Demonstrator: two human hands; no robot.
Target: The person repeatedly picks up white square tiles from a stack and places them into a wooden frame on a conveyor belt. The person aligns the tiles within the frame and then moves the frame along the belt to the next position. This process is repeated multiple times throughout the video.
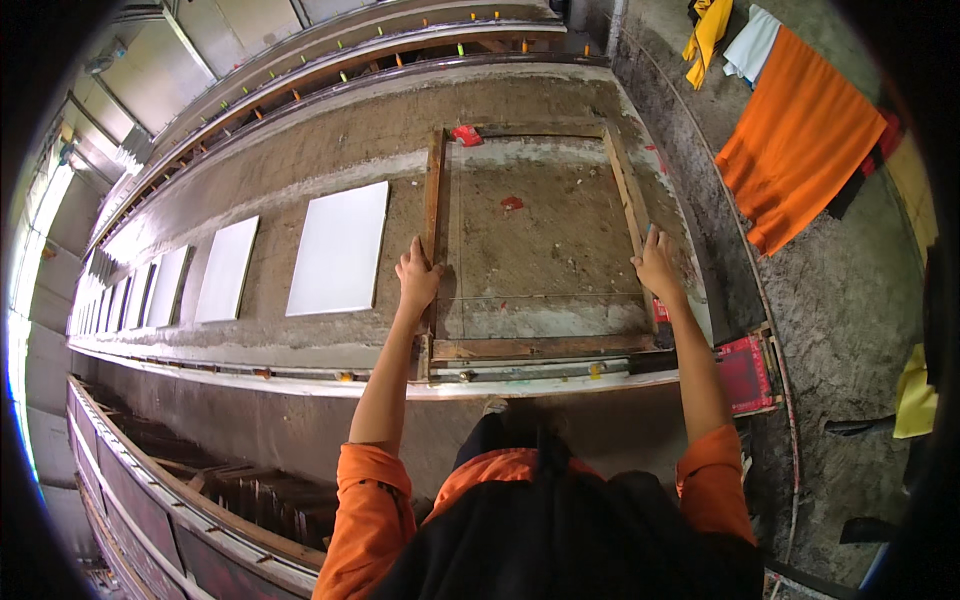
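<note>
A large rectangular wooden frame (540, 348) is at the right end of a long, stained table (290, 160). Through its middle the brown table surface shows, with a small red patch (512, 203) there. My left hand (417, 275) grips the frame's left rail, fingers closed around it. On the opposite rail, my right hand (657, 265) is closed in the same way. Whether the frame rests flat or is slightly raised, I cannot tell. Left of it, a white rectangular panel (338, 250) lies on the table, the nearest of several in a row.
A metal rail with stops (465, 376) runs along the table's near edge. Another long table (190, 500) is at the lower left. Orange cloth (805, 130) and yellow cloth (708, 35) lie on the rough floor at right. A red-meshed frame (742, 375) stands by the table's right end.
</note>
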